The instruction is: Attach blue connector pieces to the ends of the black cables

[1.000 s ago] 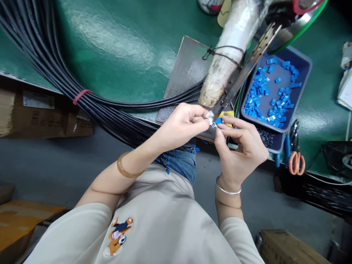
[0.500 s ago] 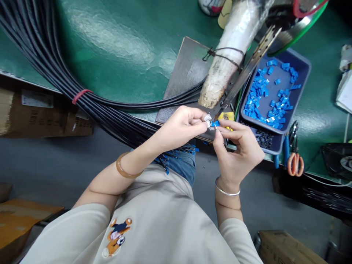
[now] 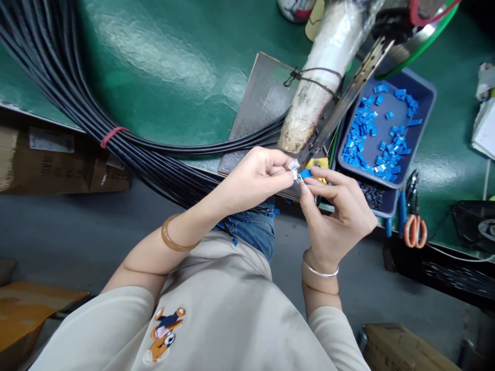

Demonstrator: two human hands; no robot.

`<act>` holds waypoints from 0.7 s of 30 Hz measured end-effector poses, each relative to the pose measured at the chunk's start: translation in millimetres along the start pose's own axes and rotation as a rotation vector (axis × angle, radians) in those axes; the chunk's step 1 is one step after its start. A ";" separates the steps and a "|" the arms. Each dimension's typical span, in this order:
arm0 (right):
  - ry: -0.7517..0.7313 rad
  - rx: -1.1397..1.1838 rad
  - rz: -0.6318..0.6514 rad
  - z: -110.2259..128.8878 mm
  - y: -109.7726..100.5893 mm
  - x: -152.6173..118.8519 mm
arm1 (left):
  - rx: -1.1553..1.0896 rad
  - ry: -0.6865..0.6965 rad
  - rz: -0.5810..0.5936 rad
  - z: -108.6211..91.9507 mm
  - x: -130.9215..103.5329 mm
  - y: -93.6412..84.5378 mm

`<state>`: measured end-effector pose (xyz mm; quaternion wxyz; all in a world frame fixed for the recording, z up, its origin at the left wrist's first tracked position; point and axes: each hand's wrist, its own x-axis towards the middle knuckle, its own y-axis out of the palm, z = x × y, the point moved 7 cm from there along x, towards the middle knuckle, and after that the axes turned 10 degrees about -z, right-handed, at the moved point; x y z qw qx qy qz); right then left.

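My left hand [image 3: 266, 172] pinches a small whitish piece [image 3: 294, 166] at its fingertips. Close against it, my right hand [image 3: 334, 206] has thumb and fingers closed around a small blue connector [image 3: 306, 173]. A thin pale bit shows at the right thumb tip, too small to make out. Both hands meet just below the tip of a plastic-wrapped tube [image 3: 309, 103] and a metal strip [image 3: 348, 87]. Black cables [image 3: 174, 172] run behind and under my left hand, some ending in blue connectors [image 3: 234, 239] over my lap.
A grey-blue bin [image 3: 421, 118] of blue connectors stands at the right, above a tray of small black parts [image 3: 371, 196]. Orange-handled scissors [image 3: 415, 231] lie at the table's edge. A grey plate [image 3: 259, 98] rests on the green table [image 3: 162, 77].
My right hand has shifted slightly right, and the blue connector has moved slightly away from the whitish piece. My left hand has barely moved.
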<state>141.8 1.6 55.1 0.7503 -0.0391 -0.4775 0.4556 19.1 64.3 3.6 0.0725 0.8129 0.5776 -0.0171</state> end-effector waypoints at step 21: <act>-0.030 0.046 -0.031 1.1 0.1 -1.1 | -0.052 -0.047 0.066 -3.5 -3.4 2.3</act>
